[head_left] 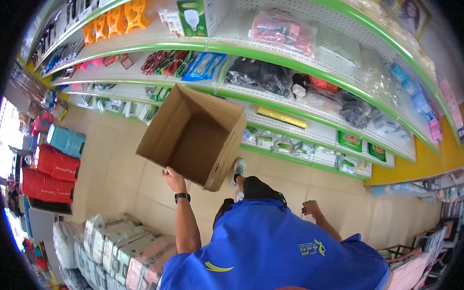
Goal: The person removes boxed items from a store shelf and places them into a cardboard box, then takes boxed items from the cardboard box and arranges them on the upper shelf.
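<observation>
One cardboard box [194, 138] in left grip [175, 181]

Brown, square-mouthed corrugated-cardboard box [194, 136], open end up to the camera!

And there it is, plain tan walls standing firm, the mouth wide open, and we're looking right down inside to the flat bottom, a darker, shadowed brown. It sits skewed in view, one corner pointing up and away, with a strip of its outer right wall showing, the lower edge there a touch rough. The left hand [175, 180] has it by the near rim, in front of the green-edged shelves [316, 64].
</observation>
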Tool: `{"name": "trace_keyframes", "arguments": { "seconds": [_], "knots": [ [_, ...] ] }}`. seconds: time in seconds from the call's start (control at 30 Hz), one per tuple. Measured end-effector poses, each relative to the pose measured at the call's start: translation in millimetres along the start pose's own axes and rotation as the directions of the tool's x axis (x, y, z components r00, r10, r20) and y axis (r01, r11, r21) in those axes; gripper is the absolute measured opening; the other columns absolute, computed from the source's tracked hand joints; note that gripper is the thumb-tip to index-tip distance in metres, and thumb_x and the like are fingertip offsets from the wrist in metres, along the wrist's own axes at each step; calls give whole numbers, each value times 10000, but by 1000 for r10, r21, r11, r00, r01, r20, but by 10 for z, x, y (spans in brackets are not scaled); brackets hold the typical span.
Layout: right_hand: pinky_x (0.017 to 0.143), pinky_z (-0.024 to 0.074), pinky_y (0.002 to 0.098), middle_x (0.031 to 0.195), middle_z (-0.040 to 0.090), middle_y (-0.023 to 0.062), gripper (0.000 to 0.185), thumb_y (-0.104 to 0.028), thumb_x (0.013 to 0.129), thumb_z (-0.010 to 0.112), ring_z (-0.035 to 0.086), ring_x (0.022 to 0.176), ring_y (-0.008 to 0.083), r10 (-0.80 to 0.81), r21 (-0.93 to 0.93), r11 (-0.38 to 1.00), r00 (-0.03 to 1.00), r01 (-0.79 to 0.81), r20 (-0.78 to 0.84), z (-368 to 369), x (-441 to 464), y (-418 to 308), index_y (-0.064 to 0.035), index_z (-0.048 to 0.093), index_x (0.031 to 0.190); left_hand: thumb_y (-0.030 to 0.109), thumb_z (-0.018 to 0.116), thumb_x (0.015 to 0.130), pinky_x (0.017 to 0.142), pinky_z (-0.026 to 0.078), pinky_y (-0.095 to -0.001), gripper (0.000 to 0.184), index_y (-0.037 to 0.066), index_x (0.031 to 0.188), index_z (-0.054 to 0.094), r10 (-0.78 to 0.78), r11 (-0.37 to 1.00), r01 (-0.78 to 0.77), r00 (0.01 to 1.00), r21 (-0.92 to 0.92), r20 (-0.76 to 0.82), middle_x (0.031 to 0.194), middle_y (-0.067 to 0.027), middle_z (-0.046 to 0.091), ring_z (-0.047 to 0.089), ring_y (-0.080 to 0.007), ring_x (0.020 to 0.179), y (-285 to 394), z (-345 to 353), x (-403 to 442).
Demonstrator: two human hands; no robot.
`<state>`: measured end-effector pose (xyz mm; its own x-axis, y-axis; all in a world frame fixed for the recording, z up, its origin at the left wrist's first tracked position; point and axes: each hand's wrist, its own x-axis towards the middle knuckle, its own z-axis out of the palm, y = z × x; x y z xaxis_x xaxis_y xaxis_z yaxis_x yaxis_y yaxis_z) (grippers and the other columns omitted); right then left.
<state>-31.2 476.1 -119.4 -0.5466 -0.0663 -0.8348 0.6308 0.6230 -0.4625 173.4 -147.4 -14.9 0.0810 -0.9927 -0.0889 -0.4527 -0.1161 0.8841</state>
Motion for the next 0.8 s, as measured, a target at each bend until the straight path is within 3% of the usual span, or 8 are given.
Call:
{"name": "trace_keyframes", "arguments": {
  "seconds": [0.23,0.27,0.33,0.43,0.53,0.57,0.67,0.8],
  "knots": [
    [554,593,375,819,696,168,283,-241,935,606,704,660,244,-186,8,983,981,186,63,150,276,-505,31,644,1003,434,458,1015,1015,441,-421,689,-132,1405,419,31,999,-31,1000,34,4,1287,-283,610,594,-386,1174,-125,23,217],
    [592,602,386,849,703,174,304,-254,928,610,713,691,254,-204,-8,979,978,204,52,200,277,-594,29,644,1033,436,470,1008,1013,444,-422,685,-134,1387,441,0,999,1,999,-32,38,1275,-287,617,600,-388,1168,-178,-10,360],
    [538,581,352,800,689,152,303,-255,927,624,692,630,229,-228,66,972,971,224,70,267,311,-712,32,651,1023,439,494,995,1009,449,-423,677,-137,1350,484,-57,984,74,992,-160,109,1250,-295,632,613,-391,1156,-244,-160,663],
    [511,568,328,773,682,137,308,-264,918,639,681,601,218,-246,104,966,966,237,75,376,336,-672,30,652,1009,453,524,978,981,461,-434,652,-131,1263,569,-95,987,78,989,140,118,1187,-289,667,634,-391,1124,232,-555,738],
    [515,571,334,776,685,135,293,-262,916,641,685,609,221,-179,78,982,979,172,99,443,458,-640,30,645,949,461,529,969,943,472,-452,628,-114,1205,621,-161,936,140,986,322,39,1153,-281,681,647,-393,1086,-45,-555,1130],
    [516,573,337,775,685,136,286,-256,918,638,685,608,222,-173,34,985,979,170,110,467,399,-704,29,642,934,491,494,983,930,476,-470,639,-98,1186,633,-106,940,99,994,328,5,1113,-275,692,650,-408,1062,-323,-464,1244],
    [514,577,346,769,686,141,254,-222,929,616,684,598,227,-175,11,984,981,175,87,533,432,-776,30,638,905,508,444,1003,940,476,-482,647,-85,1193,623,-95,948,84,995,306,23,1117,-283,683,643,-427,1067,140,-466,640],
    [484,559,341,724,672,135,240,-217,923,628,678,582,225,-225,-18,973,963,230,151,573,574,-1061,21,640,889,503,402,1023,920,478,-494,641,-79,1186,615,-39,957,37,999,288,1,1098,-281,684,646,-432,1031,-126,-350,945]
  ]
}}
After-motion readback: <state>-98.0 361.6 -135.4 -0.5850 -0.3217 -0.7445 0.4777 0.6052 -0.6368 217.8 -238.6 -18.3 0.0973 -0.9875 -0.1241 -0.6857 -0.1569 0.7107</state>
